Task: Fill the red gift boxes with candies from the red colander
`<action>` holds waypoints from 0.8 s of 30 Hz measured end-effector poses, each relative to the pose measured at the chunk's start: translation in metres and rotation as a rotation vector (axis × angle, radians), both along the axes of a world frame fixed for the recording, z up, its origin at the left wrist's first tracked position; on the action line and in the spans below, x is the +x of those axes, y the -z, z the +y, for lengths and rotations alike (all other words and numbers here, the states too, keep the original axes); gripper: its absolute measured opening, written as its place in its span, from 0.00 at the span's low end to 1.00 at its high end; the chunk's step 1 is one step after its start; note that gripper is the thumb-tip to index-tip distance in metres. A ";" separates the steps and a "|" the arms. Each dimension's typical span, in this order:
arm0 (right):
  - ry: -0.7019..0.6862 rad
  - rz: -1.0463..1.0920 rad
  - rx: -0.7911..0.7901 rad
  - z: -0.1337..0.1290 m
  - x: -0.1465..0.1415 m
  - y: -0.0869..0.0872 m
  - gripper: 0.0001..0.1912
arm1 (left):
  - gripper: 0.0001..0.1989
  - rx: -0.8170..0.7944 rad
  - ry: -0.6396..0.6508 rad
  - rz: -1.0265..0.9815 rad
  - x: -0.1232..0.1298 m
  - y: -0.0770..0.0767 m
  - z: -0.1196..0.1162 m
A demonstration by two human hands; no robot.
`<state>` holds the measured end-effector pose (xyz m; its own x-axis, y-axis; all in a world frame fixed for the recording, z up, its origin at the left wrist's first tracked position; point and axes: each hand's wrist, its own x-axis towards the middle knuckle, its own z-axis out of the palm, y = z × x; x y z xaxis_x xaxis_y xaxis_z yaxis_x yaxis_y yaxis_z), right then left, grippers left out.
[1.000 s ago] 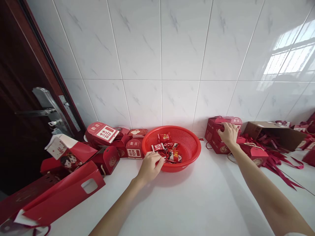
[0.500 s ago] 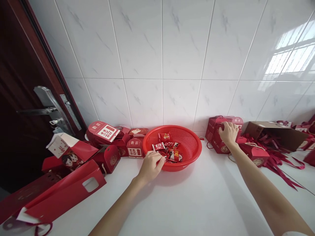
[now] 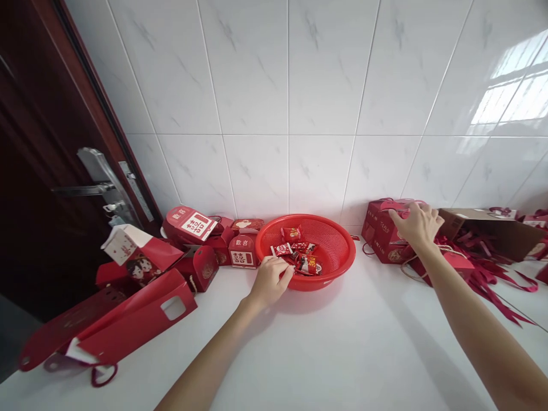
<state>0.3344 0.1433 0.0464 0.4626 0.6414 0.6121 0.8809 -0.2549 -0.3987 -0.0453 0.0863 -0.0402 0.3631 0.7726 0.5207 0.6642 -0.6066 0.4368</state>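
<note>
A round red plastic basket (image 3: 338, 264) holds several wrapped candies (image 3: 309, 264) near the wall. At its front left rim is my left hand (image 3: 272, 281), thumb and fingers curled together; whether anything is between them is too small to tell. My right hand (image 3: 417, 224) hovers at the right side of a stack of red gift boxes (image 3: 383, 231), its fingers apart and holding nothing. Below and to the right of that hand lies a red box with a twine handle (image 3: 456, 261).
Several red boxes (image 3: 242, 251) stand left of the basket, beside a long opened red carton (image 3: 137, 319). A brown cardboard box (image 3: 509, 234) and dark red ribbons (image 3: 492, 285) are at the right. A tiled wall (image 3: 321, 85) closes off the back.
My right hand has come off the top of the stacked boxes and moved right, its fingers spreading. My left hand stays by the basket rim. The whole view has shifted slightly.
</note>
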 end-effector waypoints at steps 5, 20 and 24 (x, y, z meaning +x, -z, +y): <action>-0.307 0.129 0.277 -0.027 -0.033 -0.004 0.12 | 0.20 -0.032 -0.022 -0.007 0.002 0.000 0.000; -1.260 0.415 -0.230 -0.084 -0.160 0.036 0.13 | 0.15 -0.195 -0.134 -0.025 -0.090 -0.127 0.024; -1.281 0.539 -0.289 -0.082 -0.162 0.050 0.14 | 0.15 -0.133 -0.562 0.043 -0.171 -0.170 0.008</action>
